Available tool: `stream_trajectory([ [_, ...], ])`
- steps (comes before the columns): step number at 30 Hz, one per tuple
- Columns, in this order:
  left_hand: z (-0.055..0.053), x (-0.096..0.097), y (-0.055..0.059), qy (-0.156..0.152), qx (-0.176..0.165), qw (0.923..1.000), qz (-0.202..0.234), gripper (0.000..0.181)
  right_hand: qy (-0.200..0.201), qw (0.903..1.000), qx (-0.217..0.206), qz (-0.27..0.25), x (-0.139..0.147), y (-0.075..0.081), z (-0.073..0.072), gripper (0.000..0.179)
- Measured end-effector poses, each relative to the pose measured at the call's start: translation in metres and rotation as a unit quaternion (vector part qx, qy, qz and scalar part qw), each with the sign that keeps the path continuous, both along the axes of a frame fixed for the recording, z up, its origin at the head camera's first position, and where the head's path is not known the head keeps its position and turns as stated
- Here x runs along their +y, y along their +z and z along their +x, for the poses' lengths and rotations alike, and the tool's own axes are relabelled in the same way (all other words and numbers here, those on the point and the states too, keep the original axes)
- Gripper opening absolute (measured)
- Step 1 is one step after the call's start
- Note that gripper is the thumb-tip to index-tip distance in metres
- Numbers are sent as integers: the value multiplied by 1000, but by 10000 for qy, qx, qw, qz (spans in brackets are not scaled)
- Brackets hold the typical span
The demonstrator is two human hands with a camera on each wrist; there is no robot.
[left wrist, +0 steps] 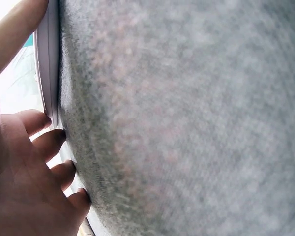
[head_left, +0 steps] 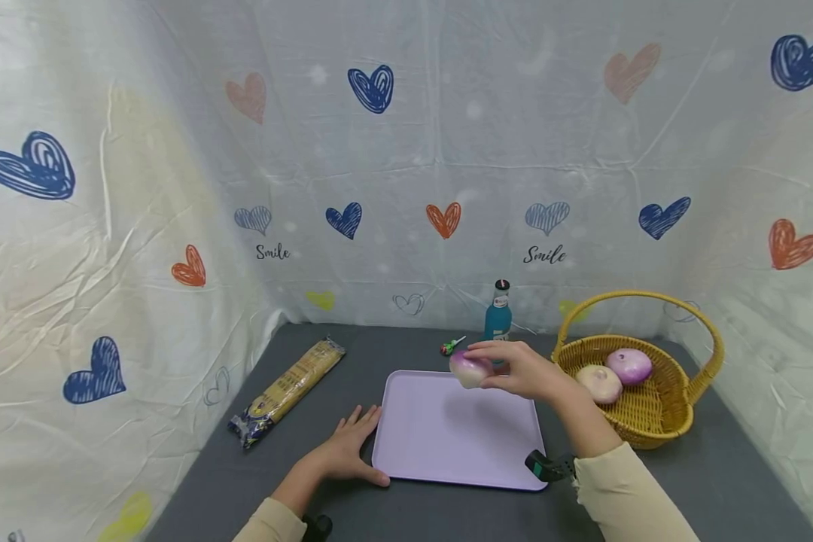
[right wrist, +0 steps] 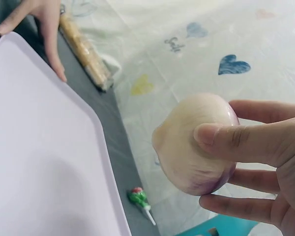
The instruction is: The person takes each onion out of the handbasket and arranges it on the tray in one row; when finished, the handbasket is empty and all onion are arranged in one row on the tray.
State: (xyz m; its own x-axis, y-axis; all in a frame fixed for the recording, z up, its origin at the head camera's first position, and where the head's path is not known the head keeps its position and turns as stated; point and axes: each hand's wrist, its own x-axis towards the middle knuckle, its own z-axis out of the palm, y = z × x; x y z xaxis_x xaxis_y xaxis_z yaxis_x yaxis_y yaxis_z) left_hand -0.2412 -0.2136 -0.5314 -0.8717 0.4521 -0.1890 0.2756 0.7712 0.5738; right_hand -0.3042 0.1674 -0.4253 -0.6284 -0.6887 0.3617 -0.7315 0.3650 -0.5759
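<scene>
My right hand [head_left: 523, 369] holds a purple-and-white onion [head_left: 466, 370] in the air over the back of a pale lilac tray [head_left: 454, 444]. In the right wrist view the thumb presses the onion's pale side [right wrist: 187, 147], while the fingers reach round its far side. Beside the tray's left edge, my left hand [head_left: 344, 452] rests with its fingers spread, thumb at the near corner and fingertips along the rim. The left wrist view has these fingers [left wrist: 49, 145] on the grey table by the tray's side.
At the right stands a yellow wicker basket [head_left: 657, 427] with a tall handle, holding a purple onion [head_left: 629, 366] and a paler one [head_left: 599, 384]. Behind the tray are a blue bottle [head_left: 497, 320] and a small lollipop [head_left: 451, 347]. A long yellow packet [head_left: 291, 388] lies at the left.
</scene>
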Motion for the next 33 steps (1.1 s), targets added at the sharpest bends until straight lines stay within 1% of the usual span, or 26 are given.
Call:
stream_trajectory([
  [4,0,1,-2,-2,-29,10000,-23,126,74,9999,-81,5,-8,-1,-1,51],
  [10,-1,0,-4,53,-38,9999,-89,127,113,9999,16,62,-22,-4,-3,50],
  [15,-3,0,-6,16,73,9999,-110,127,116,9996,-252,38,-34,-9,-7,50],
  [17,-3,0,-7,7,74,9999,-129,127,146,9992,-370,47,-40,-13,-8,49],
  [23,-3,0,-7,43,-10,9999,-164,128,188,9985,-506,72,-57,-26,-12,48],
  [28,-3,-1,-7,71,-17,9998,-205,128,175,9984,-526,141,-71,-37,-14,47],
  [33,-2,-1,-6,43,-10,9999,-153,127,188,9985,-472,224,-86,-52,-15,47],
])
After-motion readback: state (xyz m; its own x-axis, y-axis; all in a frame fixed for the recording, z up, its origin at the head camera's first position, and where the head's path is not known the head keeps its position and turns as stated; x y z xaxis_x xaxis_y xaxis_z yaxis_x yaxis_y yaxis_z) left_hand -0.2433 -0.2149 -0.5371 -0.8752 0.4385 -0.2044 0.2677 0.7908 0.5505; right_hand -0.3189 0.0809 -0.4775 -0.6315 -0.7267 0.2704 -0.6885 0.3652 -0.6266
